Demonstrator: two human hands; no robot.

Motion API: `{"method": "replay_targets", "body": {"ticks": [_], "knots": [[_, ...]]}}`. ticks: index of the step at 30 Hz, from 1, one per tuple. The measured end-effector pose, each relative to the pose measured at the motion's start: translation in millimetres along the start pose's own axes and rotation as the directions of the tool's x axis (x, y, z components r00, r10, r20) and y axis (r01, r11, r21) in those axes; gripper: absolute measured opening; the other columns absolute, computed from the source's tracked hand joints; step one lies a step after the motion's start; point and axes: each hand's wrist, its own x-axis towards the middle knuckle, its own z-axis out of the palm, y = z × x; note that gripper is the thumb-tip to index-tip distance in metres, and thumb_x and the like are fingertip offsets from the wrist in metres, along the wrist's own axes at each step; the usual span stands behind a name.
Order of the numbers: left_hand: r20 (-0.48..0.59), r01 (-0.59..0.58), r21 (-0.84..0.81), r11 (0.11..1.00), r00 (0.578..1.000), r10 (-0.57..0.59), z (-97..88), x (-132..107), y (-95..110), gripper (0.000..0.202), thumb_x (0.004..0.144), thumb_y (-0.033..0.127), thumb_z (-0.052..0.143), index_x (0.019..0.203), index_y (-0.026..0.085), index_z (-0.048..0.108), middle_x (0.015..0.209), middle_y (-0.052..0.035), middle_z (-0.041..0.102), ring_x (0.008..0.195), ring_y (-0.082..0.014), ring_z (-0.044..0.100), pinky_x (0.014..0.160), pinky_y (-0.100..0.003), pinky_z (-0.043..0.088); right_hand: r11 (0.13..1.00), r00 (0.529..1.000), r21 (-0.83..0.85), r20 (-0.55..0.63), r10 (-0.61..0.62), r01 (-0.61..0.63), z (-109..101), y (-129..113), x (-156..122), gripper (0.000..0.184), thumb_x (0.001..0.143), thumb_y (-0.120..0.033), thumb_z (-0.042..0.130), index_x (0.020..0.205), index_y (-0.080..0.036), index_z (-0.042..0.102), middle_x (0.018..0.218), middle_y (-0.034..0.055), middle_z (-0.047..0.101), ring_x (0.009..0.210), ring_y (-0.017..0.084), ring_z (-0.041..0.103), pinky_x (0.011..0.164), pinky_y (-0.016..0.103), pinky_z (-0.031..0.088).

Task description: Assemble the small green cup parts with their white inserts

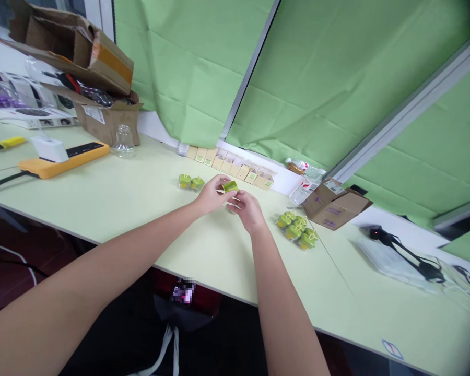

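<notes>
A small green box (230,186) with an open top is held above the middle of the table. My left hand (213,196) grips its left side, thumb along the front and fingers behind. At the box's right end, the fingers of my right hand (249,209) close on its lower edge. Just left of my hands stand two small green packages (191,181) with thin ties on top. Several similar green packages (296,228) in clear wrapping sit in a group to the right of my right hand.
Small tan boxes (235,166) line the wall behind my hands. An orange power strip (74,159), a glass jar (124,141) and cardboard boxes (105,122) occupy the left. Rightward are plastic bottles (304,177), an open carton (335,206) and a black stand (407,253).
</notes>
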Motion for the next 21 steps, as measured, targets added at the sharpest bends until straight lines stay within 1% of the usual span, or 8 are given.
{"method": "replay_targets", "body": {"ticks": [3, 5, 9, 12, 14, 16, 19, 21], "knots": [[0.010, 0.021, -0.022, 1.000, 1.000, -0.021, 0.6, 1.0, -0.7, 0.032, 0.076, 0.039, 0.072, 0.097, 0.017, 0.062, 0.099, -0.0058, 0.068, 0.088, -0.0167, 0.064, 0.079, -0.030, 0.052, 0.999, 0.997, -0.034, -0.066, -0.028, 0.026, 2.9, 4.6, 0.6, 0.027, 0.065, -0.035, 0.078, 0.082, -0.021, 0.062, 0.081, -0.0007, 0.066, 0.079, 0.014, 0.065, 0.080, 0.032, 0.055], [0.005, 0.042, -0.020, 0.999, 0.999, -0.042, 1.2, 0.7, -0.3, 0.033, 0.075, 0.044, 0.072, 0.092, 0.017, 0.066, 0.094, -0.0057, 0.070, 0.083, -0.0163, 0.064, 0.077, -0.030, 0.052, 0.998, 0.994, -0.041, -0.099, -0.055, 0.051, 5.1, 7.2, 1.2, 0.032, 0.062, -0.037, 0.081, 0.081, -0.021, 0.062, 0.077, -0.0020, 0.064, 0.073, 0.012, 0.063, 0.078, 0.031, 0.055], [-0.006, 0.046, -0.043, 0.998, 0.999, -0.047, 0.9, -0.4, 1.0, 0.037, 0.073, 0.049, 0.074, 0.087, 0.016, 0.070, 0.082, -0.0043, 0.070, 0.071, -0.0146, 0.062, 0.068, -0.028, 0.050, 0.994, 0.985, -0.068, -0.138, -0.100, 0.091, 6.4, 9.1, 3.2, 0.034, 0.060, -0.040, 0.082, 0.081, -0.020, 0.064, 0.072, -0.0022, 0.064, 0.062, 0.010, 0.059, 0.069, 0.028, 0.053], [0.011, 0.046, -0.063, 0.997, 0.999, -0.045, -0.3, -0.9, 3.2, 0.036, 0.072, 0.050, 0.074, 0.083, 0.015, 0.071, 0.078, -0.0036, 0.070, 0.068, -0.0138, 0.060, 0.066, -0.027, 0.049, 0.988, 0.983, -0.118, -0.146, -0.115, 0.098, 4.6, 8.6, 4.1, 0.033, 0.060, -0.041, 0.081, 0.080, -0.020, 0.064, 0.074, -0.0002, 0.067, 0.060, 0.011, 0.059, 0.061, 0.026, 0.050], [0.022, 0.070, -0.088, 0.994, 0.997, -0.068, -1.2, -0.9, 5.7, 0.036, 0.071, 0.049, 0.075, 0.082, 0.015, 0.072, 0.079, -0.0044, 0.071, 0.069, -0.0144, 0.061, 0.068, -0.028, 0.050, 0.986, 0.983, -0.133, -0.136, -0.123, 0.105, 3.4, 7.5, 3.8, 0.032, 0.060, -0.039, 0.081, 0.080, -0.020, 0.066, 0.075, 0.0002, 0.068, 0.060, 0.011, 0.059, 0.061, 0.026, 0.049], [0.037, 0.110, -0.148, 0.983, 0.994, -0.105, -1.9, -0.7, 9.1, 0.037, 0.070, 0.049, 0.076, 0.080, 0.014, 0.072, 0.079, -0.0054, 0.071, 0.072, -0.0153, 0.063, 0.073, -0.030, 0.052, 0.985, 0.985, -0.129, -0.110, -0.132, 0.118, 2.7, 5.7, 2.6, 0.029, 0.061, -0.037, 0.081, 0.080, -0.020, 0.067, 0.076, 0.0002, 0.069, 0.061, 0.010, 0.059, 0.066, 0.028, 0.051], [0.058, 0.194, -0.280, 0.940, 0.981, -0.185, -2.5, -0.1, 13.4, 0.038, 0.067, 0.049, 0.079, 0.078, 0.013, 0.071, 0.078, -0.0058, 0.071, 0.075, -0.0160, 0.065, 0.080, -0.034, 0.054, 0.987, 0.989, -0.107, -0.069, -0.129, 0.121, 2.4, 2.3, 0.6, 0.028, 0.061, -0.036, 0.080, 0.080, -0.020, 0.068, 0.078, 0.0010, 0.070, 0.063, 0.010, 0.059, 0.071, 0.028, 0.052], [0.068, 0.226, -0.316, 0.921, 0.974, -0.216, -2.8, 0.3, 14.1, 0.040, 0.066, 0.049, 0.080, 0.078, 0.013, 0.071, 0.079, -0.0057, 0.071, 0.076, -0.0160, 0.065, 0.082, -0.035, 0.055, 0.990, 0.993, -0.103, -0.058, -0.107, 0.101, 2.5, 0.3, -0.4, 0.028, 0.061, -0.037, 0.080, 0.081, -0.020, 0.068, 0.079, 0.0018, 0.071, 0.063, 0.010, 0.059, 0.070, 0.028, 0.052]]}}
